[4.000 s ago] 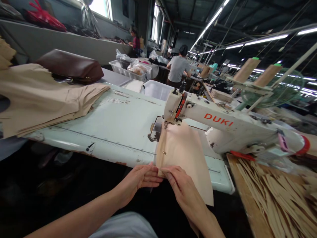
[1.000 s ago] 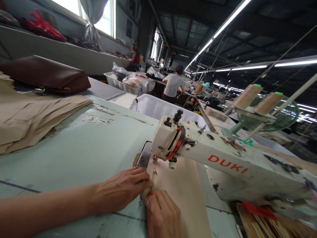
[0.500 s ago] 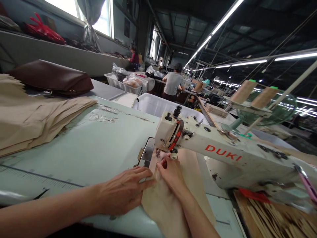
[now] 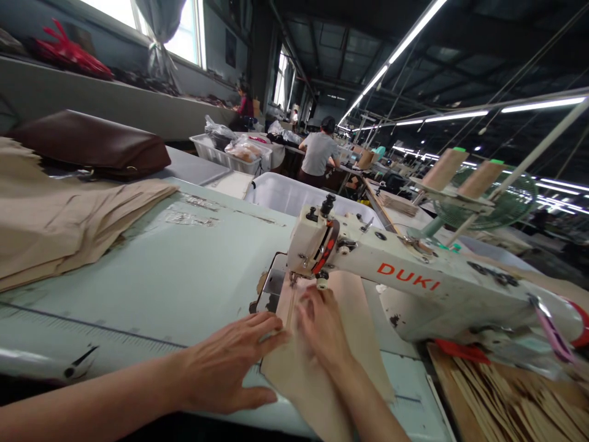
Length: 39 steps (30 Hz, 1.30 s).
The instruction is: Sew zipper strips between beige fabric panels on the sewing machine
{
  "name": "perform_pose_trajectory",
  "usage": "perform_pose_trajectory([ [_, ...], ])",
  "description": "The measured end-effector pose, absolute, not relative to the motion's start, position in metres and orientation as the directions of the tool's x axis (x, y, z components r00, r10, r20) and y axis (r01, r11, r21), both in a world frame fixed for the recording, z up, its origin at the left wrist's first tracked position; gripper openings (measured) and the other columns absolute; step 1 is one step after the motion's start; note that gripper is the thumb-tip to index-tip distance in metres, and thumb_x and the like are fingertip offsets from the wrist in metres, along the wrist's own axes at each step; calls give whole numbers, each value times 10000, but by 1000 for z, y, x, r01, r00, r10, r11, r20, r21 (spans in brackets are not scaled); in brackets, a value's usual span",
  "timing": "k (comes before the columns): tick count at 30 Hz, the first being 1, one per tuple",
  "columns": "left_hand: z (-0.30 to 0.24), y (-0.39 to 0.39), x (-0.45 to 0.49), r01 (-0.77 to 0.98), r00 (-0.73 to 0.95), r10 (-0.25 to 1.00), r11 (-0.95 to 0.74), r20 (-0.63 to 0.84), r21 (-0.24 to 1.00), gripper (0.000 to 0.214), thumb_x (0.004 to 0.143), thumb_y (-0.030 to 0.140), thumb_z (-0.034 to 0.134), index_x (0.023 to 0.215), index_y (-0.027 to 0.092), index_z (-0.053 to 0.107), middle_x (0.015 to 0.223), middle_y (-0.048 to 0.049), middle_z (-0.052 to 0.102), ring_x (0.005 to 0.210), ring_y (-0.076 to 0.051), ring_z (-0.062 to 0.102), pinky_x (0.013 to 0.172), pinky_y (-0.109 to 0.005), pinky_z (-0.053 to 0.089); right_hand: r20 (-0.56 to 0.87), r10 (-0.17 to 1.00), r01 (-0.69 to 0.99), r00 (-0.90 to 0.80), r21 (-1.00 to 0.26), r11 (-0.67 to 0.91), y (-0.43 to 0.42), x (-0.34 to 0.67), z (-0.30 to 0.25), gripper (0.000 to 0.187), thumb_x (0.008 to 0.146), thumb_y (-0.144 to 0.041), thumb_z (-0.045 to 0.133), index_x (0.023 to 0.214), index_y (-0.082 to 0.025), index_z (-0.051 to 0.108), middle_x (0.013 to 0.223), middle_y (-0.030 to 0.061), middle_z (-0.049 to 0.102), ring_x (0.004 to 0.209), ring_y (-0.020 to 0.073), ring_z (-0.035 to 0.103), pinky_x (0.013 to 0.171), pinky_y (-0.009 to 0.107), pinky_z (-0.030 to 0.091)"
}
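Observation:
A beige fabric piece (image 4: pixel 354 344) lies on the pale green table (image 4: pixel 184 276) under the needle of a white DUKI sewing machine (image 4: pixel 414 288). My left hand (image 4: pixel 225 368) rests flat beside the fabric's left edge, fingers stretched toward the seam. My right hand (image 4: pixel 322 325) lies on the fabric just below the presser foot, fingers extended and pressing the cloth down. Neither hand grips anything.
A stack of beige fabric pieces (image 4: pixel 59 215) and a brown bag (image 4: pixel 92 144) sit at the left. A white bin (image 4: pixel 285 193) stands behind the machine. Thread cones (image 4: pixel 460 172) and a fan (image 4: pixel 501 202) are at right. A person in grey (image 4: pixel 317 153) works farther back.
My right hand has slid back slightly from the presser foot and flattened on the fabric. My left hand has stayed at the fabric's left edge.

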<state>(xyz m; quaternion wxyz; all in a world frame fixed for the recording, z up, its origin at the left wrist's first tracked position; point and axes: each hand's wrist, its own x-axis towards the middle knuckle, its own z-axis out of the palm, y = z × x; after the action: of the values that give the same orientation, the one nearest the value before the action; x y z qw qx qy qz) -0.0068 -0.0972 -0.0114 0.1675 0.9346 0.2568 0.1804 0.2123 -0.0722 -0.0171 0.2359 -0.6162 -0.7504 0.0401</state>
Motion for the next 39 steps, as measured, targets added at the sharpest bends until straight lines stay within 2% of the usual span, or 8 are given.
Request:
perform_pose_trajectory([
  [2,-9,-98,-7,419,809,539,-809,235,413,758,769,448,778,1410,210,451,1331,-121,529,1219,-336,519,1069,-449,438,369,881,832,-297,-352,428,-104,214,-24,191,938,-138,544,1070,-230,647,1168,46,660,1119,200,599,1056,378,439],
  [5,-4,-93,-6,414,822,531,-805,207,425,744,743,461,807,1370,214,490,1297,-106,556,1210,-331,524,1081,-445,423,494,776,763,-392,-297,574,-126,216,-39,337,965,-75,441,1229,-221,592,1262,38,645,1194,199,578,1145,450,353],
  [12,-5,-80,-6,407,823,524,-813,218,416,756,771,465,785,1414,235,462,1314,-104,547,1230,-327,508,1110,-448,393,489,783,795,-383,-257,549,-112,216,-43,352,965,-76,440,1268,-191,577,1171,87,643,1098,238,608,1053,500,470],
  [16,-7,-78,-7,419,821,535,-801,200,427,824,743,459,811,1448,254,436,1336,-97,521,1233,-339,495,1094,-466,406,484,778,768,-400,-285,573,-113,218,-38,331,967,-75,442,1243,-191,584,1137,87,638,1077,230,611,1080,508,454],
  [22,-5,-77,-5,401,828,533,-781,174,479,769,750,406,809,1417,258,458,1267,-70,551,1196,-298,511,1113,-435,385,458,848,759,-266,-443,478,-123,225,-29,198,990,-138,455,1035,-212,632,1059,66,650,1015,193,627,906,339,556],
  [25,-6,-78,-6,387,838,514,-796,182,465,713,777,399,778,1399,238,469,1296,-87,540,1227,-303,492,1135,-441,359,475,844,810,-251,-374,451,-124,227,-29,227,990,-168,460,1137,-194,632,1185,94,642,1095,211,621,921,350,557],
  [29,-7,-81,-7,413,842,514,-810,163,416,687,799,387,743,1404,226,461,1329,-111,527,1257,-327,482,1133,-469,365,526,764,813,-374,-212,543,-125,221,-42,371,971,-130,433,1303,-182,590,1323,63,626,1229,226,574,1065,408,473],
  [39,-6,-69,-5,425,829,523,-819,197,385,799,762,370,769,1464,245,408,1398,-117,515,1299,-337,503,1151,-473,371,586,735,854,-340,-135,502,-112,215,-56,379,987,-142,383,1262,-174,641,1306,13,650,1189,191,605,1110,369,400],
])
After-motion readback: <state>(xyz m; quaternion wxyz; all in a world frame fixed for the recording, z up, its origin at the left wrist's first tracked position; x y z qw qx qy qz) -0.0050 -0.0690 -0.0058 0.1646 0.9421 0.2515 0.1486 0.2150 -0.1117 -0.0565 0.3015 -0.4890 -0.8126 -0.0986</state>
